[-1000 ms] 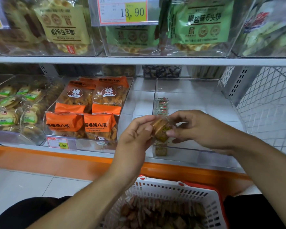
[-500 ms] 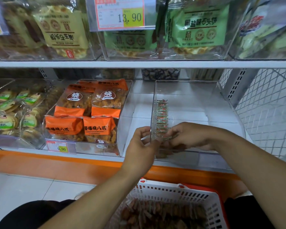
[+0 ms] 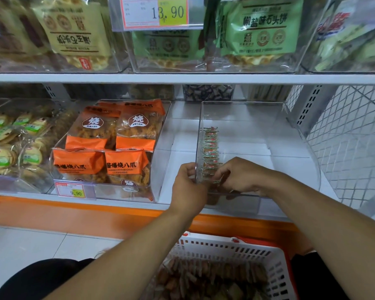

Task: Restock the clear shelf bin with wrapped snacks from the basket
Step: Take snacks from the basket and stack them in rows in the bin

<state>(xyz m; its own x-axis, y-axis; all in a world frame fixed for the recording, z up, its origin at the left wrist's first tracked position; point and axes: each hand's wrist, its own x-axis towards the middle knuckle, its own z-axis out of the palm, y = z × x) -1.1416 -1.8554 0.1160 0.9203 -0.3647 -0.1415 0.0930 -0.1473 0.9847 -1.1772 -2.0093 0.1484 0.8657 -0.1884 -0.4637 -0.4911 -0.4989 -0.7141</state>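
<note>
The clear shelf bin [image 3: 301,146] stands on the lower shelf at centre right. A row of wrapped snacks [image 3: 210,148] stands on edge along its left wall. My right hand [image 3: 243,176] is inside the bin at its front left corner, its fingertips pinching the nearest wrapped snack [image 3: 215,181] at the front end of the row. My left hand [image 3: 188,189] is just outside that corner, fingers curled round the bin's left wall. The white basket [image 3: 236,249] with a red rim sits below my arms, holding several brown wrapped snacks [image 3: 204,278].
A bin of orange snack bags [image 3: 108,148] stands to the left, with a 9.90 price tag [image 3: 70,190]. Further left are green-labelled biscuit packs [image 3: 11,144]. The upper shelf [image 3: 182,78] overhangs. White wire mesh [image 3: 351,144] closes the right side.
Both hands dropped from above the bin's front edge down to its front left corner. The snack they held together is now at the front of the row, held by my right hand.
</note>
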